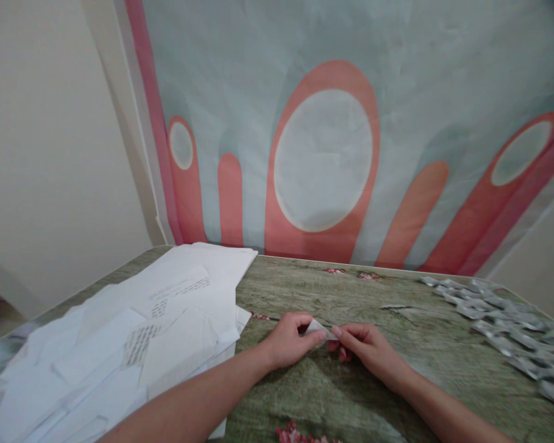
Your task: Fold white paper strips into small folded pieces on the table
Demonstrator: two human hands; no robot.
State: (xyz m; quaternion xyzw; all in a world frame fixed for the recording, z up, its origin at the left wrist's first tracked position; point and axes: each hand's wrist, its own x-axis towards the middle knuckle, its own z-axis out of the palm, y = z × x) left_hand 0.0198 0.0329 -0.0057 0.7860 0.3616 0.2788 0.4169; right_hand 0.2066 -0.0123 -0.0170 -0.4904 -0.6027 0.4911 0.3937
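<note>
Over the middle of the table, a small folded piece of white paper is pinched between my two hands. My left hand grips it from the left, thumb on the near side and fingers curled behind. My right hand holds its right corner between thumb and fingertips, the other fingers bent below. Much of the paper is covered by my fingers, so its full shape cannot be made out.
A spread pile of white paper sheets, some printed, covers the table's left side. Rows of small folded grey-white pieces lie at the right. The wood-patterned table meets a patterned backdrop behind.
</note>
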